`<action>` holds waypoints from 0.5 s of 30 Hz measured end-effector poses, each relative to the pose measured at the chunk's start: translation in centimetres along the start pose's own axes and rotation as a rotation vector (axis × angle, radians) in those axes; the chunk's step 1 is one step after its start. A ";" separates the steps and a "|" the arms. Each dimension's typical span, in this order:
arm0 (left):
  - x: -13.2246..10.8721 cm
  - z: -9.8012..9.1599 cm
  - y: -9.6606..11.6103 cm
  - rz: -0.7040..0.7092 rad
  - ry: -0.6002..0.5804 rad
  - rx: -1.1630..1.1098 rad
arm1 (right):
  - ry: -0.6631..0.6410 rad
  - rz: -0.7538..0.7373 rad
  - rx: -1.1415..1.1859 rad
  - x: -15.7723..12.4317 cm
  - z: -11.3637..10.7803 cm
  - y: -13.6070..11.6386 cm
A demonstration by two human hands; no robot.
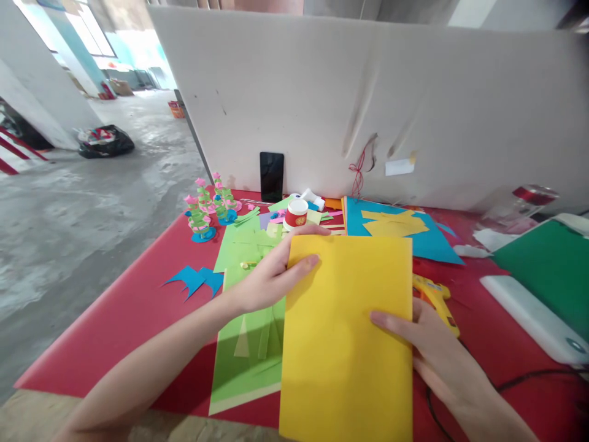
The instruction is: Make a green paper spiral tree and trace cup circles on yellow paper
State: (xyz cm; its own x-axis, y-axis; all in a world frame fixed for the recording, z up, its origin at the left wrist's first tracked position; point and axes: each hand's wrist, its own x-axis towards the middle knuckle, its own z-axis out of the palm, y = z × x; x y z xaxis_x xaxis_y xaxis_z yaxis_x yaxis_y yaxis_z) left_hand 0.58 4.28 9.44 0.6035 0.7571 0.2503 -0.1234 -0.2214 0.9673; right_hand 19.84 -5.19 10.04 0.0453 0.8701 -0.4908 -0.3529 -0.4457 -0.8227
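A sheet of yellow paper (345, 344) is held up in front of me, covering part of the table. My left hand (278, 270) grips its upper left edge, thumb on the front and fingers behind. Around the right edge, lower down, my right hand (423, 337) is closed with its thumb on the front face. Behind the paper's right side lies a yellow glue gun (439, 298), partly hidden. Green paper sheets (248, 380) with cut strips lie under and left of the yellow sheet. Blue paper cutouts (193, 279) rest farther left.
Small green and pink paper trees (202, 215) stand at the table's back left. A phone (271, 175) leans on the white board (285, 80), near a red-and-white paper cup (297, 213). Blue paper (432, 245) with yellow scraps, a white power bank-like box (534, 319) and a cable occupy the right.
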 end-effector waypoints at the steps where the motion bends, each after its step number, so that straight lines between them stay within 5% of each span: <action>1: -0.2 -0.2 -0.2 0.008 0.005 0.011 | -0.027 0.012 -0.003 0.1 -0.2 0.1; 9: -2.3 -2.2 -1.4 -0.078 0.131 0.057 | -0.173 0.005 -0.026 0.8 -2.3 0.8; 15: -3.7 -2.5 -1.4 -0.059 0.232 0.046 | -0.252 -0.035 -0.120 1.4 -1.9 1.3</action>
State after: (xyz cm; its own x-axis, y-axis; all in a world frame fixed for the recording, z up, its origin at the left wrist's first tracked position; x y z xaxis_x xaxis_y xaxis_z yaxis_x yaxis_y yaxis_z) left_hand -3.47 3.32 7.24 0.4107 0.8893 0.2012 -0.0540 -0.1965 0.9790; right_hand 21.20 -4.98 7.77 -0.1840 0.9038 -0.3864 -0.2412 -0.4227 -0.8736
